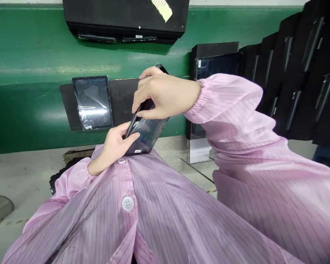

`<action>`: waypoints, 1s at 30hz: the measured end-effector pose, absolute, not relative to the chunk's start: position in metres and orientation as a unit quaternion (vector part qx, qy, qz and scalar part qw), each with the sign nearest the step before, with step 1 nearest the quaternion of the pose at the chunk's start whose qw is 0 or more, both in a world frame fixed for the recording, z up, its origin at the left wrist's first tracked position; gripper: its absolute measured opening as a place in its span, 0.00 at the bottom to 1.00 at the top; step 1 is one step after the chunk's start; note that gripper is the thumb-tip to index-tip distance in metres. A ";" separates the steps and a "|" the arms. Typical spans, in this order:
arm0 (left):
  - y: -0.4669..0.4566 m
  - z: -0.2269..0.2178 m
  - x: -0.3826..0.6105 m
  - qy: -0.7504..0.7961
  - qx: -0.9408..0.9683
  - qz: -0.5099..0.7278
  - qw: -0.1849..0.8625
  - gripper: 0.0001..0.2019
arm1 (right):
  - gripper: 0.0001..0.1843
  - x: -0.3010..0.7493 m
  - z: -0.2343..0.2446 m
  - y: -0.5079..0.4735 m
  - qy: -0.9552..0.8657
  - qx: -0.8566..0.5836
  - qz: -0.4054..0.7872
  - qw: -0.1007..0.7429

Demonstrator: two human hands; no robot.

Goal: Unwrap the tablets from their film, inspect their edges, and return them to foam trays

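A dark tablet [151,134] is tilted on edge close to my body, its glossy screen facing right and a small white label near its lower end. My left hand [117,145] grips its lower left edge, thumb on the screen side. Higher up, my right hand [159,93] pinches the same edge between thumb and fingers. The back of the tablet is hidden. To the left, another tablet [92,102] in shiny film lies flat on a black sheet [123,96] on the green table.
A black box [123,13] holding thin devices stands at the back, with a yellow paper strip [162,10] on top. Black holders [284,55] with upright tablets fill the right side. Another tablet [218,66] lies beside my right sleeve. The green table's front edge [44,151] runs before me.
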State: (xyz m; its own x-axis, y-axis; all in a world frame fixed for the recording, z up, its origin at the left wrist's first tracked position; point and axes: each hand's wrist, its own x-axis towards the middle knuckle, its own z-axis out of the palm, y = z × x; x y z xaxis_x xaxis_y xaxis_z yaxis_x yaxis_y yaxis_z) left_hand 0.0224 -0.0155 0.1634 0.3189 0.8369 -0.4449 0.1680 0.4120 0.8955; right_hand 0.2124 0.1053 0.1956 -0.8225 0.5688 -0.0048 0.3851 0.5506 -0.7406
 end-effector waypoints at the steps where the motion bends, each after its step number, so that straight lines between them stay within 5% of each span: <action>1: -0.015 0.164 0.022 0.525 0.478 0.256 0.656 0.11 | 0.12 0.211 0.198 0.105 -0.861 -0.288 0.397 0.135; 6: -0.015 0.166 0.023 0.526 0.480 0.257 0.653 0.09 | 0.15 0.209 0.175 0.094 -0.840 -0.322 0.404 0.165; 11: -0.014 0.166 0.023 0.526 0.482 0.259 0.651 0.09 | 0.25 0.213 0.106 0.079 -0.720 -0.489 0.384 0.309; 19: -0.014 0.165 0.022 0.529 0.488 0.258 0.645 0.09 | 0.19 0.224 0.109 0.096 -0.835 -0.378 0.350 0.194; 30: -0.012 0.167 0.023 0.518 0.477 0.271 0.657 0.03 | 0.14 0.213 0.147 0.092 -0.801 -0.376 0.417 0.206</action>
